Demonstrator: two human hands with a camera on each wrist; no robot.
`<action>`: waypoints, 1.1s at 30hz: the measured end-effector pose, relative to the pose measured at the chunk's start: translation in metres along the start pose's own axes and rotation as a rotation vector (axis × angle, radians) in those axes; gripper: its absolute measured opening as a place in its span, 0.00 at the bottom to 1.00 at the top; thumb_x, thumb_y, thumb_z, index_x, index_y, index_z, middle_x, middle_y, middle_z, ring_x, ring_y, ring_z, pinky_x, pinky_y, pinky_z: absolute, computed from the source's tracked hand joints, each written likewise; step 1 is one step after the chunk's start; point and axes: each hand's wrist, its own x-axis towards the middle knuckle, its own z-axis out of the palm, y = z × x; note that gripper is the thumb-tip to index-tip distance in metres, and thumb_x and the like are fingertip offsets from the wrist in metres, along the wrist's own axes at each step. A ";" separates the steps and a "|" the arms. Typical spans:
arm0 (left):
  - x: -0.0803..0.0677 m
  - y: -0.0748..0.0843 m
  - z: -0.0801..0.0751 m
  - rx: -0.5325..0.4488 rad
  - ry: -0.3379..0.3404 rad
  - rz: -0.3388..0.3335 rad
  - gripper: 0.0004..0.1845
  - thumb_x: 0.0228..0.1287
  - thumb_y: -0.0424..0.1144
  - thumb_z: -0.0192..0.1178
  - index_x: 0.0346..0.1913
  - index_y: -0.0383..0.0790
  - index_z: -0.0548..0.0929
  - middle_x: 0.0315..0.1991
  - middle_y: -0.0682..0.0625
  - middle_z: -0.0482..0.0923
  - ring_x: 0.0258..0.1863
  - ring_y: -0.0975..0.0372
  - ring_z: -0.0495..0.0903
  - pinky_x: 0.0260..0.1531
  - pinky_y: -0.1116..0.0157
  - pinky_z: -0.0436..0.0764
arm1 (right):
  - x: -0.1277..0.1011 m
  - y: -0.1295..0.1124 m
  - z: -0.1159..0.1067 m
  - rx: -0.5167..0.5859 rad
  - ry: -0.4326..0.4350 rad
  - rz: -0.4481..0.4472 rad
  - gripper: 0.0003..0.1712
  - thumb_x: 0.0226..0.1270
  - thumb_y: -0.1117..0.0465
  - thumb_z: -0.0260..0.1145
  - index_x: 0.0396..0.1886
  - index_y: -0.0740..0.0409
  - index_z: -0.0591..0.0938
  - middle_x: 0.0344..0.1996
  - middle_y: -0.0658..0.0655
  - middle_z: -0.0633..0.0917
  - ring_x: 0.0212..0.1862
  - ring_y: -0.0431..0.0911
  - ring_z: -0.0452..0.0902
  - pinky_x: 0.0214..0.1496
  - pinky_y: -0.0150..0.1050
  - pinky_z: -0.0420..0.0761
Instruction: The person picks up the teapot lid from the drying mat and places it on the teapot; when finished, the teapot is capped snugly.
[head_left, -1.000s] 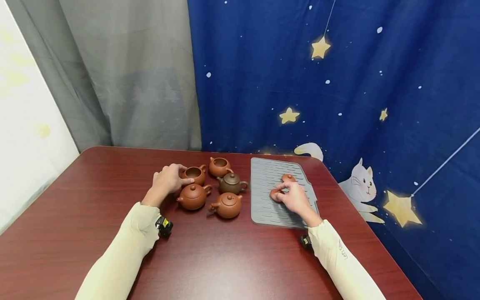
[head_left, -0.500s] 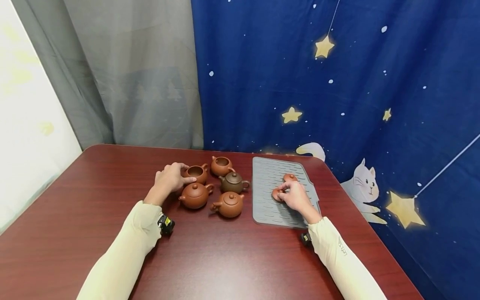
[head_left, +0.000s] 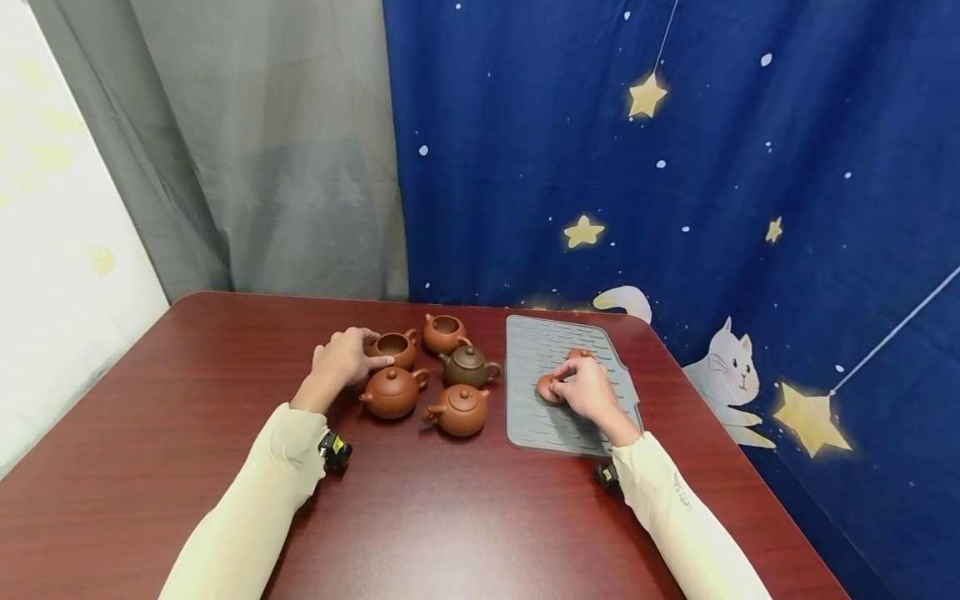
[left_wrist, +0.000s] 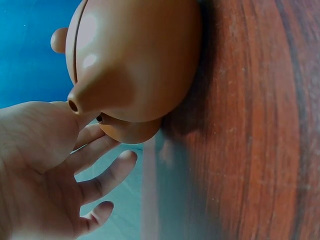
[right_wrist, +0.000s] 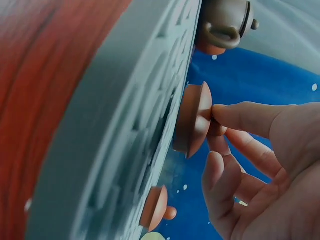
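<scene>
The right hand (head_left: pixel 588 390) sits over the grey mat (head_left: pixel 534 421), thumb and forefinger pinched on the knob of a lid (head_left: pixel 547 388), the other fingers (right_wrist: pixel 220 172) loosely curled beside it; in the right wrist view the lid (right_wrist: pixel 192 120) appears tilted, barely lifted off the mat's ribs or resting on one edge, I cannot tell which; a second lid (head_left: pixel 577 354) lies on the mat just beyond the hand.

The left hand (head_left: pixel 341 358) is left of the mat, at the open pot (head_left: pixel 395 348), thumb laid against its near side and fingers curved round its far left flank, steadying rather than lifting it; that pot's mouth faces up and has no lid.

The held lid lies to the right of the open pot, its flat axis roughly level, so the line between them crosses the mat's left edge and passes over or behind the dark pot (head_left: pixel 467 367); a second open pot (head_left: pixel 442 333) stands behind that, nearer the mat; two lidded pots (head_left: pixel 392 392) and (head_left: pixel 457 410) stand in front, close together.

Left of the mat the pots leave little room between them; bare table (head_left: pixel 450 517) lies in front of the mat, toward the person; the mat's right edge runs close to the table's edge.
</scene>
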 end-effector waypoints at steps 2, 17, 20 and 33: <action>0.000 0.000 0.000 0.002 0.004 0.004 0.34 0.53 0.60 0.62 0.60 0.45 0.73 0.56 0.42 0.73 0.56 0.44 0.68 0.49 0.44 0.60 | 0.000 -0.004 0.000 0.006 0.014 -0.002 0.04 0.50 0.58 0.73 0.28 0.49 0.86 0.32 0.49 0.85 0.38 0.48 0.76 0.34 0.41 0.73; -0.002 0.003 0.001 0.002 0.011 0.013 0.33 0.53 0.59 0.62 0.59 0.45 0.74 0.55 0.42 0.74 0.55 0.45 0.69 0.47 0.45 0.61 | -0.003 -0.029 0.002 0.114 0.139 -0.104 0.06 0.51 0.58 0.72 0.31 0.50 0.87 0.16 0.49 0.82 0.17 0.41 0.71 0.21 0.37 0.69; -0.003 0.004 0.000 0.003 0.017 0.018 0.32 0.54 0.58 0.62 0.59 0.44 0.74 0.54 0.41 0.74 0.54 0.45 0.69 0.47 0.44 0.61 | -0.003 -0.034 0.003 0.125 0.146 -0.117 0.06 0.51 0.59 0.72 0.31 0.50 0.87 0.18 0.49 0.82 0.18 0.40 0.71 0.21 0.36 0.69; -0.004 0.002 0.001 0.000 0.010 0.002 0.34 0.53 0.59 0.62 0.60 0.45 0.73 0.55 0.41 0.73 0.55 0.45 0.69 0.47 0.45 0.62 | -0.004 -0.056 0.014 0.214 0.242 -0.186 0.05 0.51 0.59 0.72 0.30 0.49 0.87 0.27 0.48 0.85 0.23 0.39 0.74 0.27 0.37 0.72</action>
